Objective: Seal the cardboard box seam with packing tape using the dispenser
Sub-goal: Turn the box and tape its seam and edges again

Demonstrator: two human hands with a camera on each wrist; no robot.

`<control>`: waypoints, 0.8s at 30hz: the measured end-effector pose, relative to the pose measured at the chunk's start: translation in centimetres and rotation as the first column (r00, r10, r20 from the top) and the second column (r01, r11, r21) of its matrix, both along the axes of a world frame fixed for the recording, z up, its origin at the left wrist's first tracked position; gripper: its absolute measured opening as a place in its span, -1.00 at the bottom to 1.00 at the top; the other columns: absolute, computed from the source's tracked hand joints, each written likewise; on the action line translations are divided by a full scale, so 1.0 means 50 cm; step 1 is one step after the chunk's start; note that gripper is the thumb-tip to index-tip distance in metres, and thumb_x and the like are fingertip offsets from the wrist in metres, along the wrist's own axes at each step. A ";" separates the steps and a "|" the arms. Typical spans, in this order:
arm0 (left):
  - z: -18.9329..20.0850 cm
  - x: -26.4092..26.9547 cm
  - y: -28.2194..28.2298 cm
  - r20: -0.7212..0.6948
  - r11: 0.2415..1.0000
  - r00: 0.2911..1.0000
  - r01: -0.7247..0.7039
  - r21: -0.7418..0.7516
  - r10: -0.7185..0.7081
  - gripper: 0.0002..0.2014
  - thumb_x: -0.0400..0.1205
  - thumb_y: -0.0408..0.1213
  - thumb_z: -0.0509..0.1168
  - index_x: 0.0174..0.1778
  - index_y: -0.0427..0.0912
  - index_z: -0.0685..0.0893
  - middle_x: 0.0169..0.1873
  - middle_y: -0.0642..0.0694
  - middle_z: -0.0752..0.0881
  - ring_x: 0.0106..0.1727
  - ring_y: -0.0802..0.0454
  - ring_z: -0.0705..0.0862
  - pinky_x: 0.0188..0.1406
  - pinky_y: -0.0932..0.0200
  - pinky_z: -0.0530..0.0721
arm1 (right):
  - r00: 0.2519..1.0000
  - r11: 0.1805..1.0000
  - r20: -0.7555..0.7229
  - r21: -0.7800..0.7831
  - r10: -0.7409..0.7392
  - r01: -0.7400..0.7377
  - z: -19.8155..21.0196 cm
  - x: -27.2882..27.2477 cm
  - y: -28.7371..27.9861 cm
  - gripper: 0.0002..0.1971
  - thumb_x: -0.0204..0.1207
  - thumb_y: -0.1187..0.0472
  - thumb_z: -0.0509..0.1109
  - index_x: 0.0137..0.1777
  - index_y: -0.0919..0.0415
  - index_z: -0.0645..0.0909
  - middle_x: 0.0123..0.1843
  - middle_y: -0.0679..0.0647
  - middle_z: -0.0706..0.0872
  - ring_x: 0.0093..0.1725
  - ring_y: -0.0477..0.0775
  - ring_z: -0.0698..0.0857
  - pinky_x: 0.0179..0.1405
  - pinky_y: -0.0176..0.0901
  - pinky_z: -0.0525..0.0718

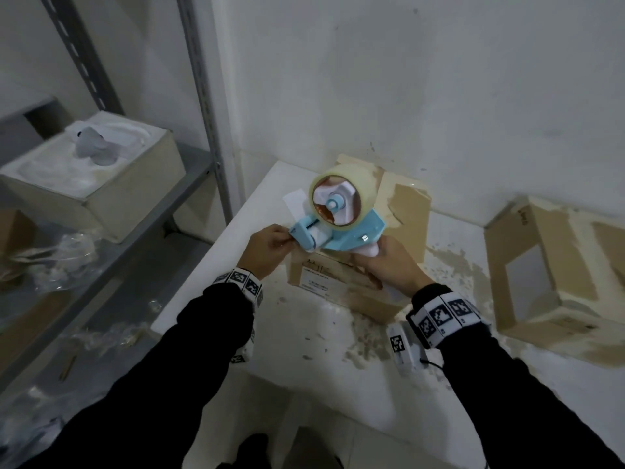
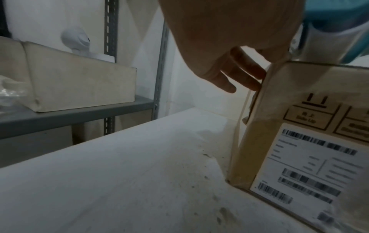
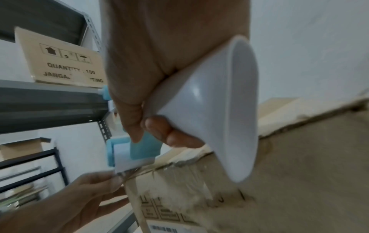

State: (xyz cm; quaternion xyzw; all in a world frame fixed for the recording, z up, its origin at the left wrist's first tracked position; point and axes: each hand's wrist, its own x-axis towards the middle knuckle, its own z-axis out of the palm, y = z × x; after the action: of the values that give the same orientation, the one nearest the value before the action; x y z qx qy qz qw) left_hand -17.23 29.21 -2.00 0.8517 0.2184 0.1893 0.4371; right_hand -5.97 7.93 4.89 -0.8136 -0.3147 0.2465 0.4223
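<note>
White table (image 1: 304, 333), hand-held dispenser (image 1: 341, 228)

1. White table (image 1: 216, 286): bare surface lies open left of and before the cardboard box (image 1: 341, 275).
2. Wall (image 1: 439, 96) closes off the rear, just behind the box.
3. Second box (image 1: 548, 265) stands to the right, with a strip of table between the two.
4. Shelf upright (image 1: 206, 106) borders the table's left edge.

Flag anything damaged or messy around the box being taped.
The cardboard box has its top paper layer torn off in ragged patches, and pale shreds litter the white table beside it. The second box at right is peeled the same way.
</note>
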 end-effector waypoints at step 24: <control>-0.001 -0.016 -0.053 0.061 0.970 0.997 0.030 0.243 -0.046 -0.65 0.54 -0.13 0.24 0.06 -0.28 0.77 0.19 -0.17 0.71 0.18 -0.10 0.67 0.18 0.06 0.60 | 0.997 0.998 -0.076 0.055 -0.002 0.006 -0.021 0.022 -0.003 -0.85 0.38 0.05 0.58 -0.20 0.04 0.67 -0.42 -0.13 0.70 -0.59 -0.29 0.56 -0.48 -0.26 0.51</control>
State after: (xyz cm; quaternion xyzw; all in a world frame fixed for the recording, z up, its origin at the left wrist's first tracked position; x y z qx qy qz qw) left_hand -18.02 26.56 -2.06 0.8958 0.1627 0.2342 0.3408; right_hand -4.87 7.78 3.82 -0.7922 -0.3037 0.2675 0.4568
